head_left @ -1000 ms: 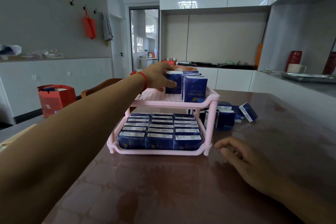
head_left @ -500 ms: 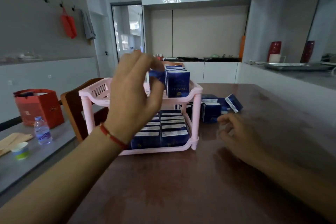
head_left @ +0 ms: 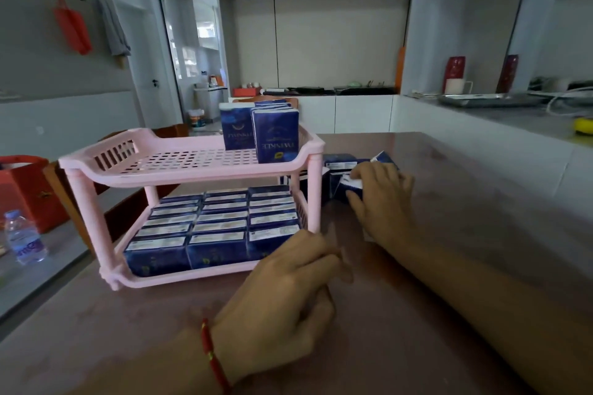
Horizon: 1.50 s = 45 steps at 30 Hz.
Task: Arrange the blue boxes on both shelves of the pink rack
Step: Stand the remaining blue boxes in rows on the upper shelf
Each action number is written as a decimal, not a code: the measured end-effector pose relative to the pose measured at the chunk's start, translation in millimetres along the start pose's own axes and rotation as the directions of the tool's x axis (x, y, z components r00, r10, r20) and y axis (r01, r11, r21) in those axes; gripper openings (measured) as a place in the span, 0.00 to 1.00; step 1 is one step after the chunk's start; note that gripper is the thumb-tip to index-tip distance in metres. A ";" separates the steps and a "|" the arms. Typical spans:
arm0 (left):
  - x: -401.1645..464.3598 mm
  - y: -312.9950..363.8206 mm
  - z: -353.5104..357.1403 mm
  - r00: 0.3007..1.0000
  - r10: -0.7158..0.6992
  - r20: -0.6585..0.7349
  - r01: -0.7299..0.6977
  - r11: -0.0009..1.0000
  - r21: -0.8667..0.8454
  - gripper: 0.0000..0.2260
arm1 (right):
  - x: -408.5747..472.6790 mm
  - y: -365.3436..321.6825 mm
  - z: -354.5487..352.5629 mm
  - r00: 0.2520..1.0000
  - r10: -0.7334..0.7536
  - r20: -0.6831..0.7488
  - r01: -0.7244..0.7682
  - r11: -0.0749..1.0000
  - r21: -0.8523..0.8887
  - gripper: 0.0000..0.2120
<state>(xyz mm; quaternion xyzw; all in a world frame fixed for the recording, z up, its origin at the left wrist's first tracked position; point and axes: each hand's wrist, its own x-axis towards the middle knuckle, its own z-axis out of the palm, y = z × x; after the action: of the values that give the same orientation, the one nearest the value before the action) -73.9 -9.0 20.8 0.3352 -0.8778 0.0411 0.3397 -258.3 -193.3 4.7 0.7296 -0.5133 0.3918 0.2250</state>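
— What are those dark blue printed packs (head_left: 345, 184) like to handle, the loose ones on the table to the right of the pink plastic two-shelf rack (head_left: 192, 170)?

— Light, I'd judge, and a bit soft-sided, like wrapped tissue packs. Nothing fragile. The wrap looks glossy, so perhaps slightly slippery. I'd take one across its narrow sides, thumb on one face and fingers on the other, and stand it upright.

— Does the right hand (head_left: 382, 199) have one?

— It lies on top of the loose pile with fingers spread and curving down over a pack. Whether it has truly closed on it, I cannot tell from here.

— And the left hand (head_left: 288, 295)?

— Low over the brown glossy tabletop (head_left: 417, 314), just in front of the rack's right corner, fingers loosely curled, holding nothing. There's a red cord bracelet (head_left: 211, 353) on that wrist.

— How full is the rack?

— The bottom shelf is packed with lying packs (head_left: 218, 221) in three rows. The top shelf has only a few upright packs (head_left: 276, 135) at its far right; the rest is bare grid.

— Anything else about?

— A clear plastic water bottle (head_left: 24, 240) and a red paper bag (head_left: 29, 192) off to the left.
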 end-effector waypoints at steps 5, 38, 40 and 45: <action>2.4 4.1 5.7 0.978 -0.165 -0.125 0.147 0.979 -0.143 0.11 | 20.0 11.0 -60.0 0.957 0.128 0.261 -0.282 0.630 0.724 0.05; 2.9 -2.5 19.7 0.814 -0.557 0.163 0.494 0.518 -0.699 0.10 | -2.3 23.6 3.5 0.991 0.058 0.122 -0.076 0.986 0.148 0.10; 1.9 -1.8 16.9 0.818 -0.555 0.150 0.500 0.559 -0.661 0.08 | -10.0 22.0 -13.6 0.973 0.181 0.143 -0.220 0.912 0.345 0.08; -2.9 3.0 9.3 0.839 -0.515 0.177 0.478 0.540 -0.692 0.10 | -26.1 22.6 -89.0 0.876 0.185 0.445 -0.482 0.375 0.792 0.03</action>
<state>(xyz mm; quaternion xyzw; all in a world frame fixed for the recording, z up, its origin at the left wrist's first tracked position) -79.4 -7.9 12.3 0.4102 -0.6829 -0.3916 0.4604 -313.9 -121.8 34.7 0.6642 -0.3963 0.5290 -0.3492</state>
